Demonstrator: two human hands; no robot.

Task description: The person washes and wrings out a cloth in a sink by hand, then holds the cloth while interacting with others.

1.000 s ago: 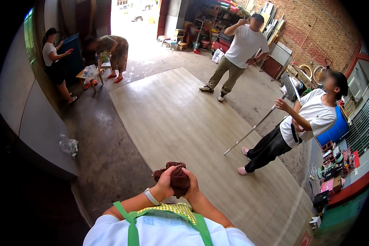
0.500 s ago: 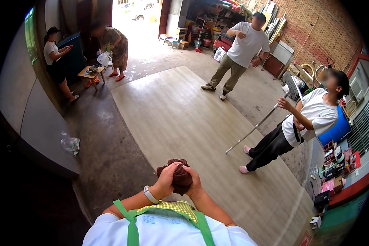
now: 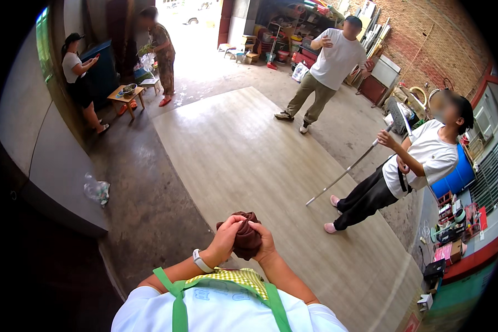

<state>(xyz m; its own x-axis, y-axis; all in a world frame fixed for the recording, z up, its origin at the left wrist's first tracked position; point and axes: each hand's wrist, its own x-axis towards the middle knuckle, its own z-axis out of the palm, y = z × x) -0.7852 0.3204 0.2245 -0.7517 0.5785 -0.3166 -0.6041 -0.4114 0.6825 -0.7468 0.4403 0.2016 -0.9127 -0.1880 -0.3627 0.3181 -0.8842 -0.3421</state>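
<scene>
Cloth (image 3: pixel 248 243), dark brown and wadded into a rounded bundle, sits between the wearer's two hands, held up in front of the body above the pale floor sheet (image 3: pixel 221 155). The left hand (image 3: pixel 224 240) grips it from one side, the right hand (image 3: pixel 265 241) from the other, thumbs meeting near its top (the undersides of the fingers are hidden, so I cannot tell how tightly they curl). The step in hand looks like holding and gathering the bundle rather than spreading it. To my eye, any change of grip calls for one hand to stay firm while the other loosens, so that no fold slips free.

Against the frame half a second ago, the bundle appears slightly more compact, with fewer loose folds by the left fingers; both hands keep their hold. Across the room, the person near the doorway (image 3: pixel 165 52), stooped then, now stands upright with some greenery (image 3: pixel 145 51), beside the low wooden desk (image 3: pixel 128 98) and its bowl (image 3: pixel 128 90). The person holding a long pole (image 3: pixel 342 172) looks much the same as before.
</scene>
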